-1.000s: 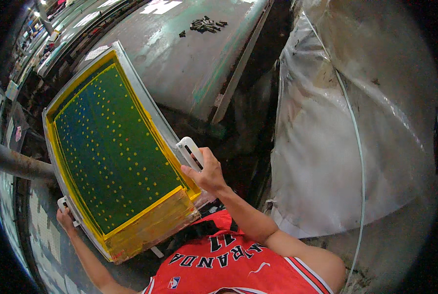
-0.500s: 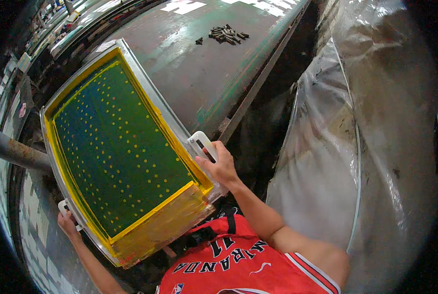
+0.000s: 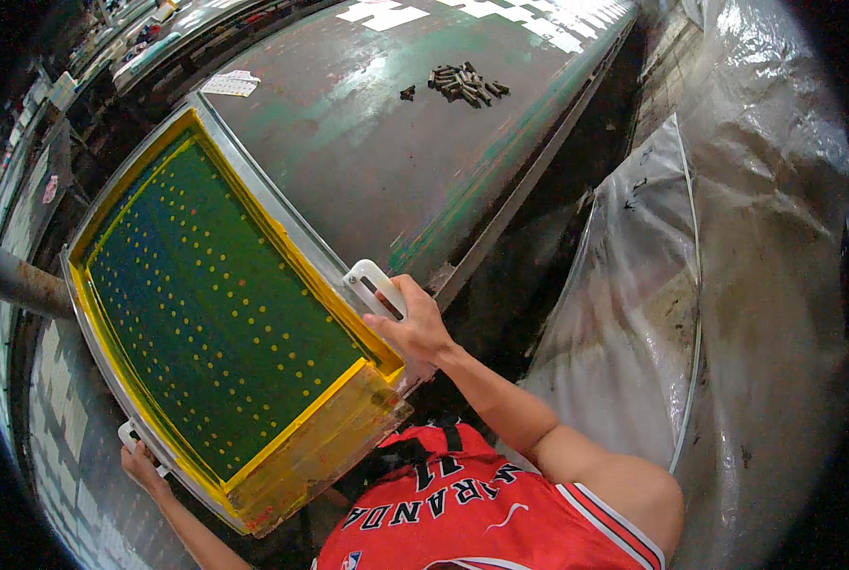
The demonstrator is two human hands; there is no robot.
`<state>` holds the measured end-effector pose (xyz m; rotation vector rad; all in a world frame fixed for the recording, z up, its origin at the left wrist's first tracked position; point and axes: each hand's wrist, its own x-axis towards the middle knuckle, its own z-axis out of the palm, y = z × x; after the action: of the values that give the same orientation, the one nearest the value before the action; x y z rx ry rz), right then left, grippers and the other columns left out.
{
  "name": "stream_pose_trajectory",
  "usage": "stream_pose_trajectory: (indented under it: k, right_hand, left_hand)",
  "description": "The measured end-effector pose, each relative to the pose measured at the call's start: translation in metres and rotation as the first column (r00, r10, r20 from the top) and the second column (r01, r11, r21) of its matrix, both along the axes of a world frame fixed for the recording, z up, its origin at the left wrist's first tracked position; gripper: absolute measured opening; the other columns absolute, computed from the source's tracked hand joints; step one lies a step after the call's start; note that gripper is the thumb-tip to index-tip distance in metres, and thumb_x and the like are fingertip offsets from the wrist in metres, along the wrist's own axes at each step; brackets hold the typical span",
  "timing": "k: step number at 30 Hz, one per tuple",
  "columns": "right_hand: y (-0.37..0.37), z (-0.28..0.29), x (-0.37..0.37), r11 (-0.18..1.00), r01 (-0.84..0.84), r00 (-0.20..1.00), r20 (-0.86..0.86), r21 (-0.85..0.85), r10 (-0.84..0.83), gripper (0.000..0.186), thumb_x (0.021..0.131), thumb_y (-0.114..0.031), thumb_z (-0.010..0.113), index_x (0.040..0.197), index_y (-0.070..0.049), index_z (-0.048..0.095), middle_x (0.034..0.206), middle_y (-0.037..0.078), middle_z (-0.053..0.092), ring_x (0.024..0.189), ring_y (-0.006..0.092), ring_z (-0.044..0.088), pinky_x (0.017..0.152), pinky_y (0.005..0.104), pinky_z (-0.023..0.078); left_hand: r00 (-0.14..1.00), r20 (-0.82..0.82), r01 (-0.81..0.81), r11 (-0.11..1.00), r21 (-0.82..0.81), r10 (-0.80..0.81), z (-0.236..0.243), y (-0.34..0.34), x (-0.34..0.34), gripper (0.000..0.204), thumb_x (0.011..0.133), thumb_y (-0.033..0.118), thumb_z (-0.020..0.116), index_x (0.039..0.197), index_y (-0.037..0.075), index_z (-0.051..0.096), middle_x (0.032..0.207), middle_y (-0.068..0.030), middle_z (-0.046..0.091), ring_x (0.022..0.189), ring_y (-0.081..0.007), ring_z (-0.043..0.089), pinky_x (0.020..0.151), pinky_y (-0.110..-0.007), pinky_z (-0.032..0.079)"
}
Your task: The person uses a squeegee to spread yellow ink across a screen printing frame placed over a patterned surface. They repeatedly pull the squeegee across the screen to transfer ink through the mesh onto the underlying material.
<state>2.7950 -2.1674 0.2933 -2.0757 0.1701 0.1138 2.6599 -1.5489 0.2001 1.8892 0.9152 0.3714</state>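
Observation:
A screen printing frame (image 3: pixel 210 304) fills the left half of the view, with a metal rim, yellow tape along its inner edge and green mesh spotted with small yellow dots. White handles stick out from its two sides. My right hand (image 3: pixel 413 323) is closed round the right handle (image 3: pixel 375 288). On the left side my left hand (image 3: pixel 142 464) grips the left handle (image 3: pixel 132 434), its fingers partly hidden by the frame. The frame is tilted, with its stained, taped near end (image 3: pixel 320 451) close to my body.
A long worn table (image 3: pixel 339 123) stretches away beyond the frame, with a pile of small dark cylinders (image 3: pixel 467 84) and a white paper (image 3: pixel 231 83) on it. Clear plastic sheeting (image 3: pixel 624 313) hangs at the right. A rusty pipe (image 3: pixel 20 275) comes in at the left.
My view has shifted, so the table and pile sit farther right and lower. The frame's far end has swung a little left and down in view. Both hands keep their grip.

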Motion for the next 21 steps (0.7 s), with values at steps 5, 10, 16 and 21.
stream_pose_trajectory:
  k: [5, 10, 16, 21]
  right_hand:
    - [-0.003, 0.040, 0.009, 0.998, -0.055, 0.998, 0.002, -0.038, 0.055, 0.055, 0.079, -0.037, 0.079, 0.116, -0.002, 0.056, 0.104, 0.016, 0.066, 0.094, 0.0257, 0.065, 0.087, 0.0394, 0.051]
    - [-0.003, 0.068, 0.030, 0.993, -0.092, 0.996, -0.020, -0.071, 0.091, 0.060, 0.078, -0.039, 0.080, 0.117, -0.001, 0.056, 0.105, 0.017, 0.066, 0.094, 0.0270, 0.065, 0.088, 0.0396, 0.051]
    - [-0.010, 0.089, 0.056, 0.982, -0.156, 0.986, -0.081, -0.108, 0.148, 0.065, 0.077, -0.042, 0.080, 0.118, 0.002, 0.055, 0.106, 0.018, 0.066, 0.097, 0.0274, 0.064, 0.087, 0.0393, 0.050]
    - [-0.038, 0.120, 0.106, 0.957, -0.273, 0.957, -0.130, -0.101, 0.259, 0.070, 0.078, -0.046, 0.079, 0.118, 0.005, 0.053, 0.108, 0.019, 0.064, 0.097, 0.0274, 0.063, 0.086, 0.0400, 0.050]
  left_hand:
    - [0.998, 0.040, -0.048, 0.993, -0.110, 0.052, 0.016, -0.012, 0.006, 0.005, 0.091, 0.009, 0.059, 0.094, 0.005, 0.059, 0.074, 0.0028, 0.054, 0.061, -0.0064, 0.050, 0.054, -0.024, 0.038]
    - [0.996, -0.073, -0.051, 0.996, -0.079, 0.046, 0.032, -0.011, 0.013, 0.007, 0.091, 0.008, 0.059, 0.097, 0.004, 0.060, 0.075, 0.0025, 0.055, 0.063, -0.0075, 0.053, 0.057, -0.024, 0.041]
    - [0.991, -0.068, -0.122, 0.989, -0.082, 0.117, 0.043, -0.016, 0.016, 0.008, 0.091, 0.008, 0.058, 0.097, 0.003, 0.058, 0.078, 0.0023, 0.054, 0.064, -0.0073, 0.050, 0.057, -0.025, 0.039]
    - [0.995, -0.097, -0.029, 0.997, -0.072, 0.022, 0.063, -0.017, 0.020, 0.009, 0.093, 0.011, 0.057, 0.099, 0.004, 0.058, 0.079, 0.0030, 0.053, 0.064, -0.0067, 0.048, 0.057, -0.025, 0.040]
